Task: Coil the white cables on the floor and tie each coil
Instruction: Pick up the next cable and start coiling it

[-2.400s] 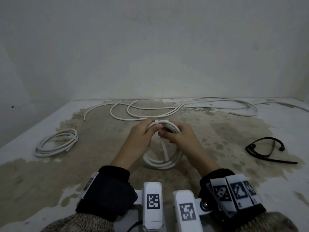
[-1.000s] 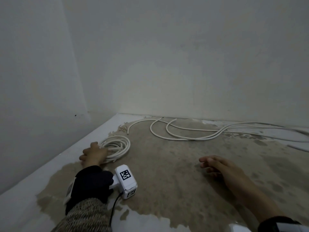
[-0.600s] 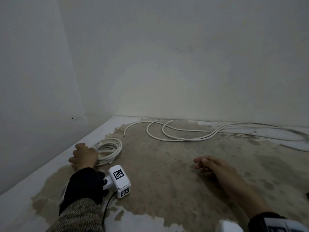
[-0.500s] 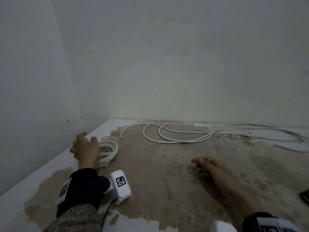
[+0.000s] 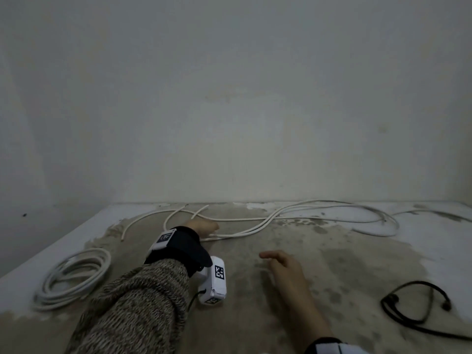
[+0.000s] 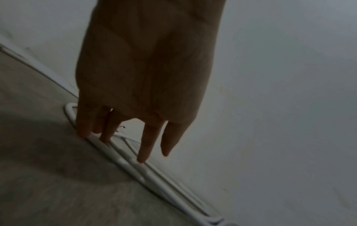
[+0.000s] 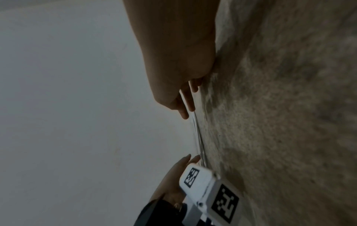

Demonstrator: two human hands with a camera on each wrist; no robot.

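Note:
Loose white cables [image 5: 281, 215] snake along the floor near the back wall. My left hand [image 5: 205, 226] reaches onto their near loops, and in the left wrist view its straight fingers [image 6: 144, 146] touch the cable strands [image 6: 135, 168] without closing round them. My right hand [image 5: 278, 263] hovers open and empty over the stained floor, short of the cables. The right wrist view shows its relaxed fingers [image 7: 186, 105], the left hand [image 7: 181, 166] beyond them and the thin cable line [image 7: 199, 137]. Coiled white cable [image 5: 74, 275] lies at the left.
A black cable [image 5: 413, 310] lies curled on the floor at the right. Walls close the space at the back and left. The floor [image 5: 332, 264] between my hands and the black cable is bare, stained concrete.
My left hand has left the coiled cable at the left and moved right and forward onto the loose cables. The view has swung right. The right hand stays open.

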